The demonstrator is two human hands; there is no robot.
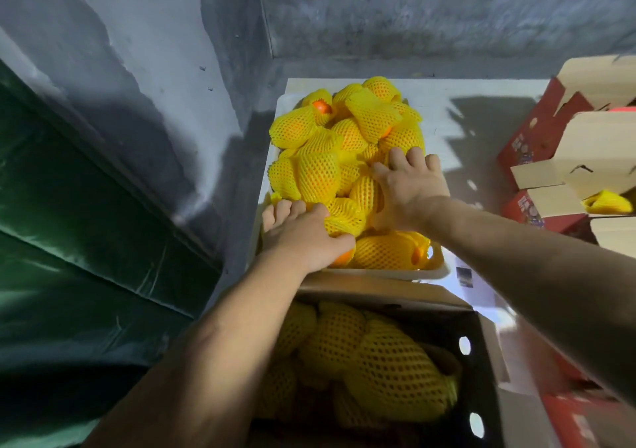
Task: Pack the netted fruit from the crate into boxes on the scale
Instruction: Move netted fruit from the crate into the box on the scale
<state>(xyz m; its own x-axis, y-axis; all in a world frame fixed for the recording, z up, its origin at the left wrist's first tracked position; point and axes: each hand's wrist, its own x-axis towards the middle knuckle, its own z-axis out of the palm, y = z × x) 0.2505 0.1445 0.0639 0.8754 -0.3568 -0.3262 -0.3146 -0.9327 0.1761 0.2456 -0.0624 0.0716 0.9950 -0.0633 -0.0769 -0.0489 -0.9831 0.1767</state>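
Netted fruit (318,175) sits piled high in a white crate (437,272) on the pale worktop (444,117). Each fruit wears a yellow foam net, and orange skin peeks out at some ends. Both hands are down in the pile. The left hand (303,237) is at the near left side of the crate, and its fingers and thumb curl round one netted fruit (344,217). The right hand (409,186) lies on the fruit near the middle right, with its fingers spread and their tips pushed in among the nets; I cannot tell if it holds one. Close to the person stands an open box (481,361) with dark walls and oval holes in its side. It already has more netted fruit (389,368) inside. On the right stand red boxes (526,138) with open brown flaps, and one yellow netted piece (607,201) lies in one of them. A green sheet (69,241) hangs on the left beside a grey wall (413,10)
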